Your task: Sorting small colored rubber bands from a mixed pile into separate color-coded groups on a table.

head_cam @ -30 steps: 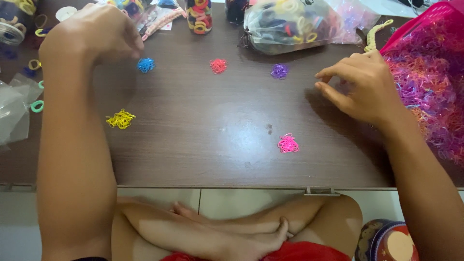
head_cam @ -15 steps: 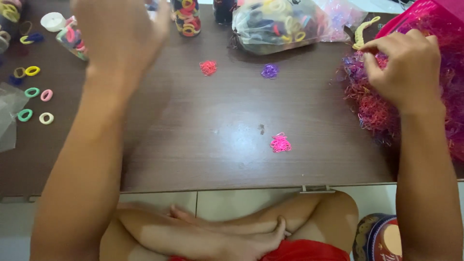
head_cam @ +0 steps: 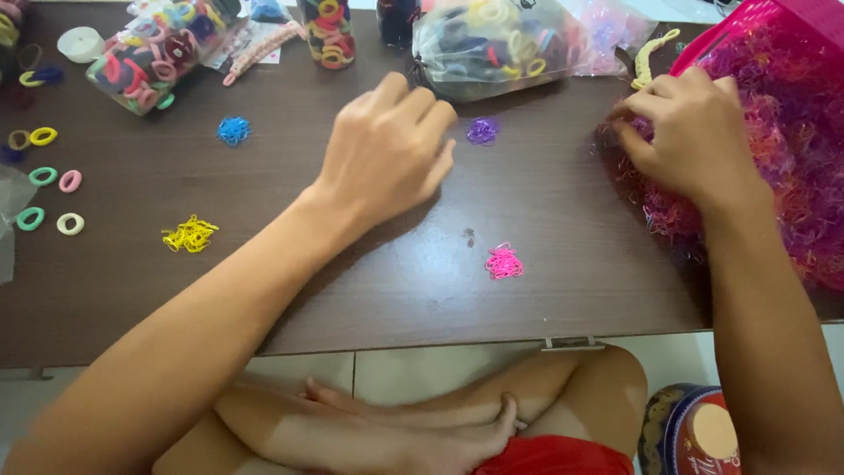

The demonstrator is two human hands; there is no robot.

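A big dark brown table [head_cam: 264,290] fills most of the view. On its right side sits a huge heap of tiny pink, purple and orange rubber bands [head_cam: 791,158], spilling out of a pink basket [head_cam: 791,22]. At the back of the table lies a clear plastic bag [head_cam: 501,40] full of hair ties. A clear jar [head_cam: 154,57] of colourful hair ties lies on its side at the back left.

The left hand [head_cam: 387,149] hangs over the middle of the table. Its fingers are curled in loosely. I cannot tell if it holds anything. It is blurry. The right hand [head_cam: 694,132] is at the edge of the big heap. Its fingers are pinched together on some of the tiny bands there.

Small piles of tiny bands lie apart on the table. A pink pile [head_cam: 504,262] is near the front. A yellow pile [head_cam: 190,234] is on the left. A blue pile [head_cam: 233,130] is behind it. A purple pile [head_cam: 482,131] lies just beside the left hand's fingertips.

Little ring hair ties [head_cam: 44,136] in yellow, green, pink and cream lie along the left edge.
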